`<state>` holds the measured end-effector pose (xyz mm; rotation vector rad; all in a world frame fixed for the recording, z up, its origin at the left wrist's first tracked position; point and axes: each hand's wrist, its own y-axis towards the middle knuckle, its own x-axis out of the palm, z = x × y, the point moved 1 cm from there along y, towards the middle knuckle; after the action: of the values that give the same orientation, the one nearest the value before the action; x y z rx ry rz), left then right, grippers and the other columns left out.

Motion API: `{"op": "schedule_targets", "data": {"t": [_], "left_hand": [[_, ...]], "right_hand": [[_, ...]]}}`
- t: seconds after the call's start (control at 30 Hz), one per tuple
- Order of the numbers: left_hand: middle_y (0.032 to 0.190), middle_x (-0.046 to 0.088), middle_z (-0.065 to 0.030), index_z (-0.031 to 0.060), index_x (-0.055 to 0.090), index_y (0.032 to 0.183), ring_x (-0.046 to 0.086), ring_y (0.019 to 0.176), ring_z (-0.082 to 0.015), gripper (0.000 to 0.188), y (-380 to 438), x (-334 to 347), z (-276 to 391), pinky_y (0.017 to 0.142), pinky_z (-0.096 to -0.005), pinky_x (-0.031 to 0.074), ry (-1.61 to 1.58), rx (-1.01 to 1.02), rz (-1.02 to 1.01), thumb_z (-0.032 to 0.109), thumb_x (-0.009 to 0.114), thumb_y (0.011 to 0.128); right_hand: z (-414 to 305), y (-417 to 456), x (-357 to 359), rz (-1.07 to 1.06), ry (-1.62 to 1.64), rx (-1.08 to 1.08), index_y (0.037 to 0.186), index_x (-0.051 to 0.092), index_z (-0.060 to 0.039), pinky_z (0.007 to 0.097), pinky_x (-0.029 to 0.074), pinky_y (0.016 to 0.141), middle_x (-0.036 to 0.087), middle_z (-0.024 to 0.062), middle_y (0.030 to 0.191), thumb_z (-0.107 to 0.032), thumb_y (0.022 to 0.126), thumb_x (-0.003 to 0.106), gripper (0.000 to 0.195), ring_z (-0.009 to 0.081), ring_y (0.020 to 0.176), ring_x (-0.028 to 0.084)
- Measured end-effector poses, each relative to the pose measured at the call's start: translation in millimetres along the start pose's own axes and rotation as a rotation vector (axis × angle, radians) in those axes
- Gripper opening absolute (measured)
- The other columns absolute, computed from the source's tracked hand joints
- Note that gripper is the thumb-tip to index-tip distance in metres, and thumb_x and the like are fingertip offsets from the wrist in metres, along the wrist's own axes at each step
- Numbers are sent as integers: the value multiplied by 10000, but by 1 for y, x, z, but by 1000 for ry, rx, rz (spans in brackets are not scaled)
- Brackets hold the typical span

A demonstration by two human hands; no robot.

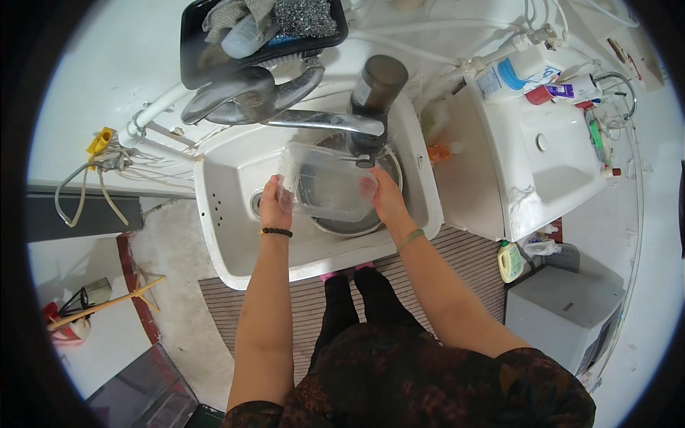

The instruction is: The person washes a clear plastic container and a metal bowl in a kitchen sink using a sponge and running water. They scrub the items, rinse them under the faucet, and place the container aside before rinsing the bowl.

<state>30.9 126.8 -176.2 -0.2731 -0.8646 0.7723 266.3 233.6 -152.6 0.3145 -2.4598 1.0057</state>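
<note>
My left hand [276, 204] grips the left end of a clear plastic container [329, 184]. On its right end, my right hand [386, 195] holds the same container, and my fingers show through the plastic. Below it a round metal basin [357, 227] sits in the white ceramic sink [227, 249], partly hidden by the container. Over the container's upper right edge hangs the tip of a chrome faucet [332, 122] with a dark nozzle [366, 152]. Whether water is running I cannot tell.
A black caddy [184, 48] with a steel scourer [306, 17] and cloths hangs above the faucet. Right of the sink stands a second white washbasin [556, 155] holding bottles on its ledge. A striped mat [455, 262] lies underfoot. A grey bin-like box [562, 297] stands lower right.
</note>
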Motion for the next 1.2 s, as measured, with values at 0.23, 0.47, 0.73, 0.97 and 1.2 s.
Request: {"op": "schedule_targets", "data": {"t": [0.23, 0.47, 0.73, 0.97, 1.2], "left_hand": [[725, 533, 14, 87, 559, 919, 505, 623, -118, 147, 7, -3, 28, 642, -269, 445, -101, 18, 59, 225, 542, 871], [778, 549, -46, 23, 530, 949, 533, 705, -177, 155, 29, 23, 10, 750, -350, 459, -390, -230, 61, 119, 414, 914], [871, 581, -116, -39, 522, 936, 575, 810, -234, 193, 43, 65, -40, 789, -374, 499, -567, -292, -136, 62, 358, 915], [937, 584, -138, -12, 504, 1002, 573, 878, -263, 203, 10, 102, -78, 841, -422, 480, -372, -378, -55, 115, 373, 910], [771, 570, -55, 45, 530, 864, 590, 753, -205, 134, -32, 114, -41, 745, -378, 494, -279, -290, -193, 169, 488, 890]], "right_hand": [[-1, 50, 35, -190, 75, -177, 1017, 533, -41, 264, 460, 723, 582, 38, 928, -229, 886, 489, 233, 135, 854, 561], [-53, 125, 32, -325, 198, -71, 1039, 533, 2, 288, 480, 731, 586, 67, 928, -111, 864, 488, 213, 138, 839, 567], [-128, 55, 23, -191, 92, -161, 1206, 464, -30, 211, 468, 659, 593, 61, 961, -10, 822, 541, 393, 111, 793, 557], [-142, 16, -32, 24, 66, -239, 1193, 469, -20, 242, 480, 665, 596, 88, 1003, -37, 830, 547, 372, 157, 820, 571], [-88, 8, -63, -21, 44, -98, 1192, 465, -66, 349, 477, 719, 579, 89, 1041, -331, 881, 499, 410, 217, 894, 565]]}}
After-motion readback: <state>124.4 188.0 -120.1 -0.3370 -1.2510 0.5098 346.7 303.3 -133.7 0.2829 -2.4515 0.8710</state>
